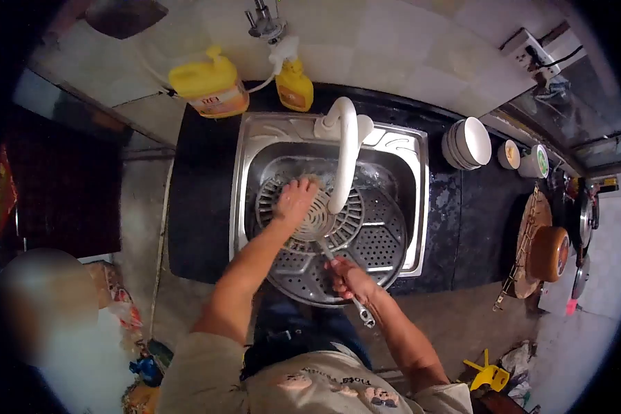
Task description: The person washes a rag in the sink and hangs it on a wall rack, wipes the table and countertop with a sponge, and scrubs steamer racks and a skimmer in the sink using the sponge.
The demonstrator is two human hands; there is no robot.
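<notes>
My right hand (352, 277) grips the metal handle of a slotted skimmer (319, 219), whose round head points up into the sink. My left hand (297, 201) presses down on the upper left of the skimmer head, its fingers close together. A small tan-green patch shows at the fingertips; I cannot make out what it is. Beneath the skimmer lies a round slotted rack (352, 212). Under that, a large perforated steamer tray (376, 250) leans over the front rim of the steel sink (415, 155). The white faucet (348, 145) arches over the skimmer.
A yellow jug (210, 86) and a yellow bottle (294, 86) stand behind the sink on the black counter (200, 200). Stacked white bowls (470, 143) and small cups (509, 154) sit at the right. Farther right are an orange-brown round container (549, 254) and hanging pans.
</notes>
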